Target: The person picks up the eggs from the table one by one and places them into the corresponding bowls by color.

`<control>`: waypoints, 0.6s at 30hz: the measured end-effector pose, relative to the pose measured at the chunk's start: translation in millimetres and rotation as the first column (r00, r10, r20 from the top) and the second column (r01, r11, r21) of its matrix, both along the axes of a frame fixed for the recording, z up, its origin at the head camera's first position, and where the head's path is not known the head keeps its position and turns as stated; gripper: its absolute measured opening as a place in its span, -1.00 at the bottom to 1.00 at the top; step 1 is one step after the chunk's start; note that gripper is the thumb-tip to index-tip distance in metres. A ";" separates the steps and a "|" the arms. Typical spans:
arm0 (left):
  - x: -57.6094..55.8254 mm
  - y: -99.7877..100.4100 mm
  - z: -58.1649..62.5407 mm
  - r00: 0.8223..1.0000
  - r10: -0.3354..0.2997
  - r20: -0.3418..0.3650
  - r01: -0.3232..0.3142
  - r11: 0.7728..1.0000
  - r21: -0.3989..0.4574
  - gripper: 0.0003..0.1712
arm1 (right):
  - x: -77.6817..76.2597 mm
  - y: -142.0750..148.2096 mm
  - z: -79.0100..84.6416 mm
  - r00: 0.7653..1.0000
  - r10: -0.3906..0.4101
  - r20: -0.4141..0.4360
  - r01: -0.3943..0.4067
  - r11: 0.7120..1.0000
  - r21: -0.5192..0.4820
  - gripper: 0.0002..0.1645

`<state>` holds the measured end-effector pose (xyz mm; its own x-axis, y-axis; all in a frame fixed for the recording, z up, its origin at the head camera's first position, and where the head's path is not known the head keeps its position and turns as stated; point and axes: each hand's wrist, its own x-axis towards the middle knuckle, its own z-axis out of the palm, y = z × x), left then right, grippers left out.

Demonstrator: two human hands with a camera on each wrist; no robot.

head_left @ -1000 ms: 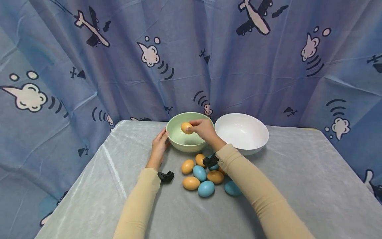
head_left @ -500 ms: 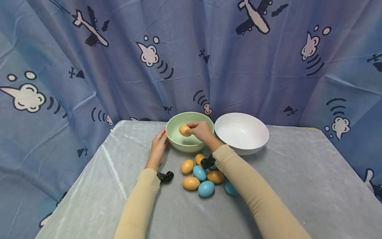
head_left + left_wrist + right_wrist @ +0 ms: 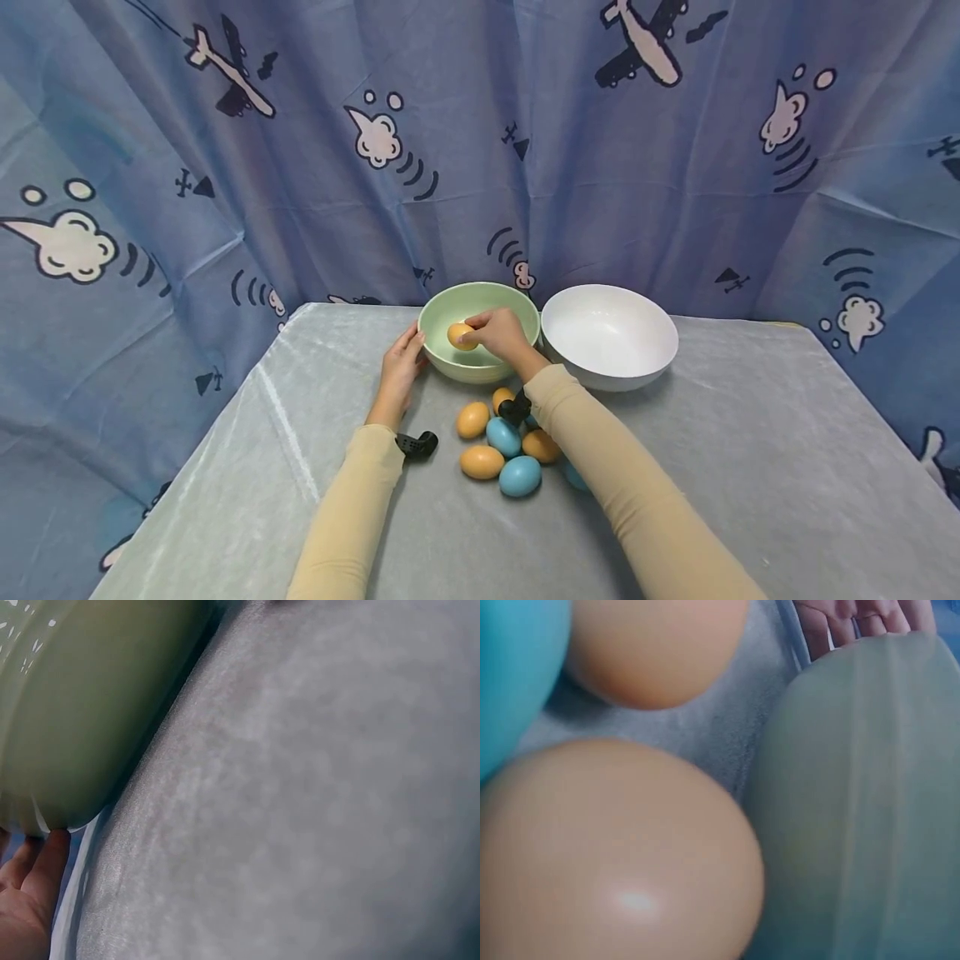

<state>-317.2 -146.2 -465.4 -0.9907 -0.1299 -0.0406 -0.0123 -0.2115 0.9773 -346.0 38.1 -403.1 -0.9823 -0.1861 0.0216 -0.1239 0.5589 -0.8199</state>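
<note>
Right fingers (image 3: 482,319) pinch orange egg (image 3: 458,336) (head view only); straight left fingers (image 3: 49,866) touch bowl (image 3: 468,372) at nine o'clock; tabletop (image 3: 750,450), curtain (image 3: 450,217).

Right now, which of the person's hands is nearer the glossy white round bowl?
The right hand is nearer, over the pale green round bowl, left of the white bowl; the left hand touches the green bowl's left side, farther away.

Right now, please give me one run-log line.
right hand: pinches orange egg in or above green bowl; left hand: touches that bowl; white bowl: beside green bowl; other eggs: on table
</note>
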 end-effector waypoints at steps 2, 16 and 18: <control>-0.3 0.0 0.1 1.000 -0.005 0.001 0.005 1.000 -0.002 -0.44 | -0.5 -0.3 -1.2 1.000 0.005 0.007 -0.005 1.000 0.016 -0.52; -0.2 0.4 0.4 1.000 -0.001 0.010 0.001 1.000 -0.016 -0.43 | -0.7 -0.7 -5.1 0.998 0.054 0.027 -0.056 0.994 0.095 -0.52; -0.4 0.2 0.0 1.000 -0.003 0.017 0.003 1.000 -0.014 -0.43 | -1.1 -0.7 -5.0 0.997 0.067 0.029 -0.070 0.990 0.118 -0.52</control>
<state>-317.6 -146.0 -465.4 -0.9903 -0.1274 -0.0560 -0.0300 -0.1977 0.9798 -347.1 37.3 -408.1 -0.9670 -0.2532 -0.0292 -0.1459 0.6437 -0.7512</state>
